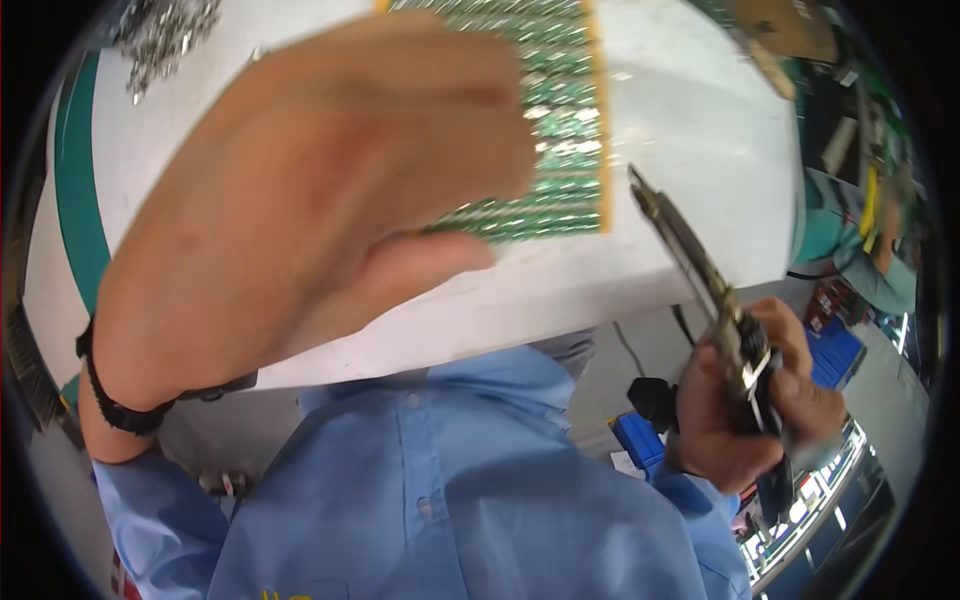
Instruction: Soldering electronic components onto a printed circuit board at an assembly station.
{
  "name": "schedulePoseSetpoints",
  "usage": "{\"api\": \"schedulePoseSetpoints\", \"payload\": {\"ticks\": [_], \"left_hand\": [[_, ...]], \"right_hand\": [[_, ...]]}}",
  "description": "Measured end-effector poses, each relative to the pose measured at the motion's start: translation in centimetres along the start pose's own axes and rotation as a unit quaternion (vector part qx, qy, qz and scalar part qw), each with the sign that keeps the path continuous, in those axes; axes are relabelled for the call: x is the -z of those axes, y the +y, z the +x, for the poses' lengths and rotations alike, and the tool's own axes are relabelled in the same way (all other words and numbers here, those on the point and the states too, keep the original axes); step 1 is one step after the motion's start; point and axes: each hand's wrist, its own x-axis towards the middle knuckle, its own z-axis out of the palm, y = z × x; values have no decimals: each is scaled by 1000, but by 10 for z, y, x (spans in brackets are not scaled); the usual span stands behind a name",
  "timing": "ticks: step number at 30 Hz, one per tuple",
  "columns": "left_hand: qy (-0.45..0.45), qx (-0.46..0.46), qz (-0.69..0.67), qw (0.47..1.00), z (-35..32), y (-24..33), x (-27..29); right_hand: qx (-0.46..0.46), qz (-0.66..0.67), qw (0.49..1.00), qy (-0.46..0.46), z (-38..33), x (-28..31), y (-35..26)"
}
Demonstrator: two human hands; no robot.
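White worktable [700, 130] fills background beyond both hands, green strip along its left edge. Left hand [300, 190] raised close to camera, fingers closed on green circuit panel [560, 120] with tan borders, panel sticking out to right of fingers. Right hand [755, 400] low, fisted around handle of long-nosed pliers [700, 260]; nose points up toward panel's lower right corner, not touching. Heap of small metal parts [165, 30] above left hand. Blue sleeves below.

Between my left hand [300, 190] and my right hand [760, 400] the white table [700, 120] lies bare; the circuit board [555, 110] and pliers [700, 270] bound that gap.
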Motion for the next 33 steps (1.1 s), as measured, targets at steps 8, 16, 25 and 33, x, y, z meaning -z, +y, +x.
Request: {"api": "schedulePoseSetpoints", "payload": {"ticks": [8, 16, 25, 33], "left_hand": [[4, 49, -71, 996, -7, 13, 3], [-3, 45, -33, 998, -3, 10, 8], [11, -8, -65, 998, 4, -5, 2], [-55, 10, 21, 998, 3, 5, 19]], "right_hand": [[3, -211, 956, 202, 37, 19, 27], [-63, -168, 960, 216, 71, 18, 51], [-3, -24, 982, 186, 9, -13, 38], [35, 73, 991, 104, 7, -16, 37]]}}
